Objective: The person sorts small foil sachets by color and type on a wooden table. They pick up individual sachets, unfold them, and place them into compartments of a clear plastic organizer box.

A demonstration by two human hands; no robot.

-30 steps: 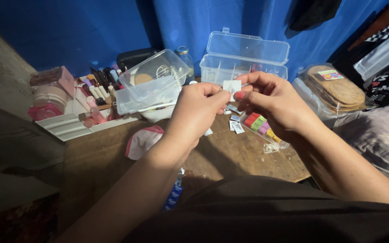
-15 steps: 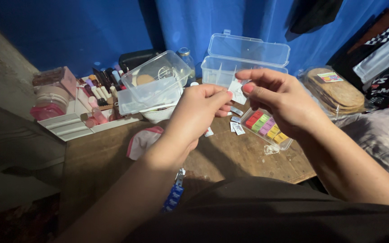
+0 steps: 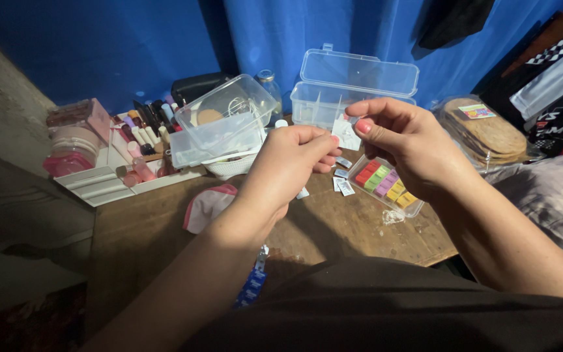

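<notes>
We are looking down at a worn brown wooden table (image 3: 333, 228) pushed against a wall hung with deep blue fabric (image 3: 131, 45). At the back of the table stands a clear plastic compartment box with its hinged lid raised (image 3: 350, 91). To its left a clear plastic tub (image 3: 219, 127) lies tilted on a white woven basket (image 3: 229, 167), and further left a white organiser tray of cosmetic tubes and bottles (image 3: 131, 163) sits beside a stack of pink round compacts (image 3: 70, 146). A pink and white cloth (image 3: 208, 205) lies on the wood near our left forearm. To the right, a clear bag of flat brown round discs (image 3: 490, 133) rests by folded dark clothing.

Our left hand (image 3: 288, 169) is curled nearly closed, thumb and forefinger pinched together at the edge of a small white paper packet (image 3: 346, 133). Our right hand (image 3: 408, 140) is likewise mostly closed, its thumb with a pink-painted nail pressing the same packet against the fingers. The packet is held in the air between both hands, above the table and just in front of the compartment box. Directly below the right hand lies a small clear case of coloured blocks in red, green, purple and yellow (image 3: 384, 186), with a few small white and grey packets (image 3: 343, 179) scattered on the wood beside it.
</notes>
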